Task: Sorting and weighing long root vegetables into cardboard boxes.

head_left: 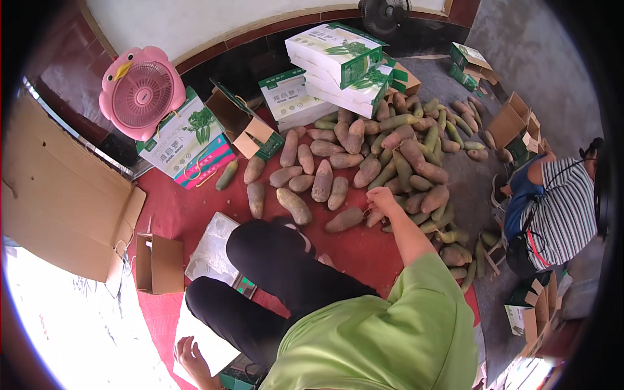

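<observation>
A lime-green shirt [390, 325] fills the foreground as a person leans over a red mat [351, 257] strewn with root vegetables, right hand [383, 199] stretched to the near edge of a large heap [416, 172]. The fingers are bent down over a pinkish-brown root [374, 218]; whether they have closed on it or only touch it cannot be told from this angle. The left hand [193, 359], well apart at lower left, hangs loosely curled beside a white panel [211, 331], with nothing visible in its grasp.

Good handling here would probably mean taking the root around its thick middle rather than by a thin end, and drawing it clear of the heap gently, since its neighbors look ready to roll and their skins could bruise.

The root lies directly below the right hand's fingertips, partly hidden by them, at the heap's near left edge. A second root [344, 220] rests on the mat just to its left. The left hand is far from both, on the other side of the person's dark-trousered knees [279, 257].
</observation>
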### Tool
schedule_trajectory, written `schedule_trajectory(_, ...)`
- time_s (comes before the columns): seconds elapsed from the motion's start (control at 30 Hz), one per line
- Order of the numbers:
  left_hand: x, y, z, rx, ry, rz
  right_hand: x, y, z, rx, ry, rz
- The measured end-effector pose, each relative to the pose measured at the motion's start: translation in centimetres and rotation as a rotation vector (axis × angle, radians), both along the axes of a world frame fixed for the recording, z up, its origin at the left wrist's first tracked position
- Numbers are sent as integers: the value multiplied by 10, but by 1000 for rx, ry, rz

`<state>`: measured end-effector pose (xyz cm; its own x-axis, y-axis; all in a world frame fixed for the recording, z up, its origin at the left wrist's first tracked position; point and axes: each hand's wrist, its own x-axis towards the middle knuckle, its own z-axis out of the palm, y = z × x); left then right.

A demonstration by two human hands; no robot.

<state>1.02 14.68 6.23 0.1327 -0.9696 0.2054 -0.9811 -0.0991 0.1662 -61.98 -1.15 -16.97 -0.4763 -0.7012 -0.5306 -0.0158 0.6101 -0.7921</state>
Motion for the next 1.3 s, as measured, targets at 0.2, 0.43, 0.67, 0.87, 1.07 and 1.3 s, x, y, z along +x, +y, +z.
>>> schedule_trajectory(0.2,-21,-50,11,-62,67,-63,-41,-59,18,-125,-96,-102)
schedule_trajectory(0.43,-46,-130,2,-51,68,-164,-80,-174,44,-263,-66,-222)
schedule_trajectory(0.67,-84,-197,-15,66,80,-262,-122,-306,52,-485,85,-338)
schedule_trajectory(0.87,-118,-247,-39,164,128,-360,-188,-396,42,-729,454,-397)
schedule_trajectory(1.07,-115,-259,-57,233,107,-403,-63,-450,95,-695,583,-499)
schedule_trajectory(1.3,-114,-266,-70,288,60,-399,-19,-444,89,-771,484,193)
